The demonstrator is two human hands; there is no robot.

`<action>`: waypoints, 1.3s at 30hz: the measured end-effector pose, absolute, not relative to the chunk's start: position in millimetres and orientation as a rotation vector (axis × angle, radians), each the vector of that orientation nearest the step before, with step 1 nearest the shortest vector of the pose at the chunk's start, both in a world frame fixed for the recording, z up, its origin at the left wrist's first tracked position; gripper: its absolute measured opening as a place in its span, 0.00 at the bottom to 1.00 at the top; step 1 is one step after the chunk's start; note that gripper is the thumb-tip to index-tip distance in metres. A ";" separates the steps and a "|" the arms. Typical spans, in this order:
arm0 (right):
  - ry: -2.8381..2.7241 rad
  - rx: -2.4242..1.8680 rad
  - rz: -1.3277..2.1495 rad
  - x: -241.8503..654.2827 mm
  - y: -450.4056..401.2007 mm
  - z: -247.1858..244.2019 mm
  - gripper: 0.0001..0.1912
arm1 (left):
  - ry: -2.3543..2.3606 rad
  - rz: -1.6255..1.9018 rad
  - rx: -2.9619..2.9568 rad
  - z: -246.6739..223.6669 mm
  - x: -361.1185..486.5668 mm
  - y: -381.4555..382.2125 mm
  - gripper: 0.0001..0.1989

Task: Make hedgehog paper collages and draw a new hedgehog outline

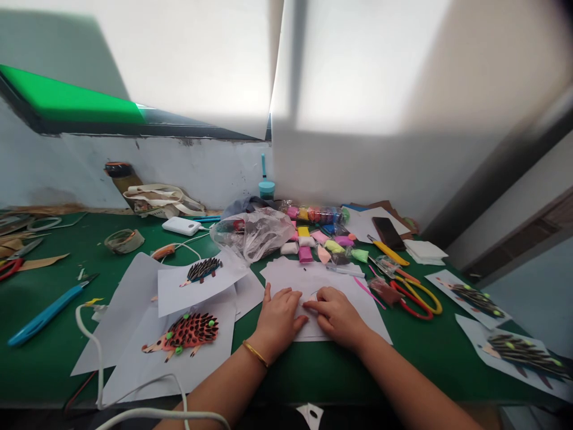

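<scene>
My left hand lies flat on a stack of white paper, palm down, with its fingers stretched out and thumb apart. Across from it, my right hand rests on the same paper, its index finger extended and the other fingers bent. That fingertip presses on a small pale piece, mostly covered by the finger; it looks like modelling clay. A thin drawn line shows beside it. Farther up the sheet sits a tiny dark bit. A capped pen lies at the paper's upper right, near a pink clay strip.
Several clay packets and a plastic bag lie behind the paper. At right are scissors, a yellow cutter and a phone. Hedgehog pictures lie left, near a blue cutter and a white cable.
</scene>
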State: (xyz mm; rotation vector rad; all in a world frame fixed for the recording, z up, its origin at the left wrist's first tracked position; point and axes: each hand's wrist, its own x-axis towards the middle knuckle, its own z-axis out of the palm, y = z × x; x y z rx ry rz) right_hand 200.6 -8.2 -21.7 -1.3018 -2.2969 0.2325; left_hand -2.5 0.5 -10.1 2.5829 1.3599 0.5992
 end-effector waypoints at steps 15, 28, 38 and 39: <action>-2.221 -1.471 0.198 202.9 -5.7 -25.0 0.20 | 1.295 0.596 2.654 -3.1 -3.0 -2.2 0.11; -2.169 -1.498 0.185 205.8 -3.7 -28.0 0.22 | 1.337 0.558 2.692 -5.8 0.0 -5.0 0.15; -2.204 -1.443 0.148 203.9 -8.3 -22.0 0.20 | 1.355 0.574 2.675 -6.4 1.8 -6.5 0.17; -2.205 -1.436 0.147 203.9 -8.8 -21.6 0.20 | 1.356 0.577 2.665 -6.5 1.6 -6.3 0.17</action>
